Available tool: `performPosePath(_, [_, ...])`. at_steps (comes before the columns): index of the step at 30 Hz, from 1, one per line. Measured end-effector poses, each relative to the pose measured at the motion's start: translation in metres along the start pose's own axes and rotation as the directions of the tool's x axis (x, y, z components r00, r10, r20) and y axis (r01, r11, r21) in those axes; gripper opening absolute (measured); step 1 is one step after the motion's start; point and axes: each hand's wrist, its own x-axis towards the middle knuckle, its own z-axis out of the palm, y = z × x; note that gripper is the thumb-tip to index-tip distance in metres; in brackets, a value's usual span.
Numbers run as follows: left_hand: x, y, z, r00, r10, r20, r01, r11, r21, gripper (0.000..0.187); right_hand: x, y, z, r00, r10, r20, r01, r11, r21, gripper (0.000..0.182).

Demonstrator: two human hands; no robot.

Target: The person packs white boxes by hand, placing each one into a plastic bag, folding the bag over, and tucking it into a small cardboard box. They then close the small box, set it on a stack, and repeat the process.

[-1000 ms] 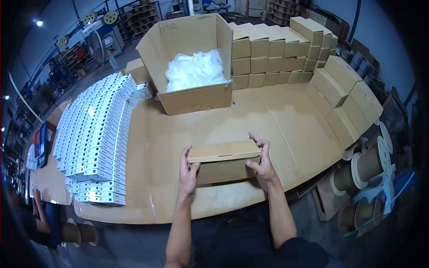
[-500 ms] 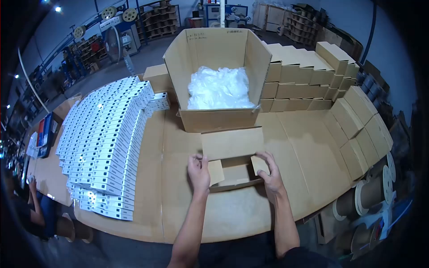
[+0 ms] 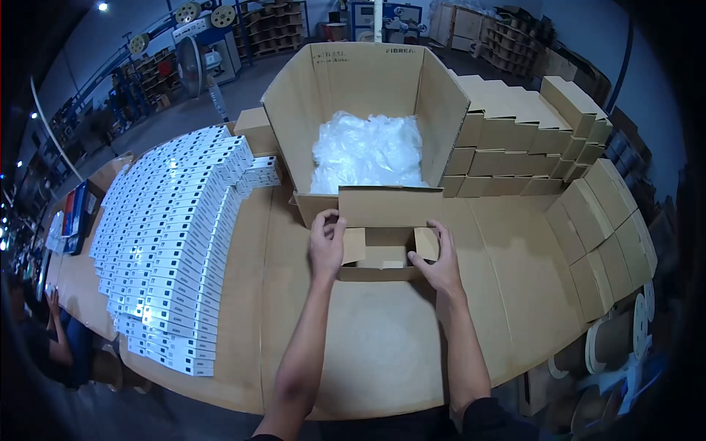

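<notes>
A small brown carton (image 3: 381, 273) lies on the cardboard-covered table (image 3: 382, 345), its long lid flap raised at the far side and its inside visible. My left hand (image 3: 327, 246) grips the carton's left end, fingers behind the left side flap. At the right end my right hand (image 3: 439, 257) holds the other side flap between thumb and fingers. Just beyond the carton stands a large open box (image 3: 368, 66) with clear plastic bags (image 3: 368, 151) inside.
White labelled boxes (image 3: 165, 235) are stacked in rows on the left. Brown cartons (image 3: 507, 136) are piled at the back right, and more cartons (image 3: 610, 228) line the right edge. Another person's arm (image 3: 59, 338) shows at the far left. Spools (image 3: 621, 323) stand below right.
The small carton and both hands have moved away from me, closer to the large box. The carton now sits straighter, and the camera view has shifted slightly.
</notes>
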Motion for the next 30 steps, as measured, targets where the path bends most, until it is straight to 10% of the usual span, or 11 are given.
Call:
performPosePath(3, [-0.036, 0.042, -0.009, 0.935, 0.344, 0.084, -0.333, 0.771, 0.543, 0.047, 0.004, -0.002, -0.006, 0.999, -0.042, -0.009, 0.039, 0.977, -0.208, 0.075])
performPosePath(5, [-0.066, 0.061, -0.010, 0.948, 0.290, 0.131, -0.296, 0.655, 0.696, 0.063, 0.006, -0.014, -0.007, 1.000, -0.024, -0.016, 0.018, 0.957, -0.290, 0.072])
performPosePath(9, [-0.078, 0.058, -0.005, 0.957, 0.241, 0.159, -0.279, 0.627, 0.727, 0.051, 0.007, -0.022, -0.006, 0.997, -0.008, -0.080, -0.015, 0.958, -0.287, 0.057])
performPosePath(13, [-0.060, 0.041, -0.015, 0.991, 0.132, -0.024, -0.105, 0.873, 0.476, 0.036, 0.007, -0.022, -0.019, 0.973, 0.142, -0.185, -0.160, 0.983, -0.086, 0.036])
performPosePath(18, [-0.081, 0.044, -0.015, 0.951, 0.303, 0.063, -0.278, 0.743, 0.609, 0.042, 0.003, 0.008, -0.026, 0.982, 0.079, -0.171, -0.085, 0.996, -0.024, 0.032])
performPosePath(22, [-0.072, 0.040, -0.013, 0.972, 0.233, -0.023, -0.186, 0.827, 0.530, 0.034, 0.001, 0.007, -0.025, 0.932, 0.338, -0.133, -0.287, 0.910, 0.300, 0.027])
performPosePath(30, [-0.070, 0.044, -0.012, 0.942, 0.325, 0.083, -0.289, 0.660, 0.694, 0.041, 0.006, 0.039, -0.022, 0.958, 0.246, -0.151, -0.209, 0.952, 0.225, 0.028])
